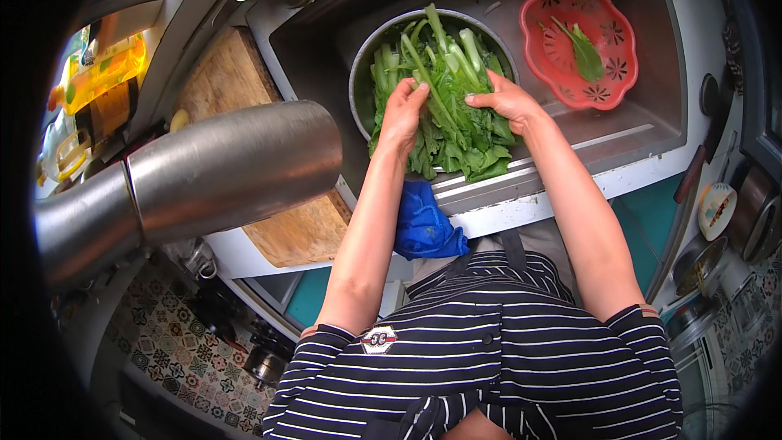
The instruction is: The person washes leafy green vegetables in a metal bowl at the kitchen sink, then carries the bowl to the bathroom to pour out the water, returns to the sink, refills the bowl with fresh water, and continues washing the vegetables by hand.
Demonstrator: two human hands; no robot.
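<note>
A bunch of leafy greens (449,91) with pale green stalks fills a round metal basin (361,49) standing in a stainless steel sink (654,61). The leaf ends spill over the basin's near rim towards the sink ledge. My left hand (403,111) pinches a stalk between thumb and fingers at the left of the bunch. On the other side, my right hand (508,102) grasps more of the greens, its fingers partly hidden among the leaves. To the right of the basin, a red plastic colander (540,64) with flower-shaped holes holds a loose green leaf (588,60).
A thick metal faucet (238,165) looms close at left. Behind it lies a wooden cutting board (299,232). A blue cloth (427,223) hangs over the counter's front edge. Yellow bottles (107,73) stand far left; a dark-handled knife (696,165) and a bowl (717,211) are right.
</note>
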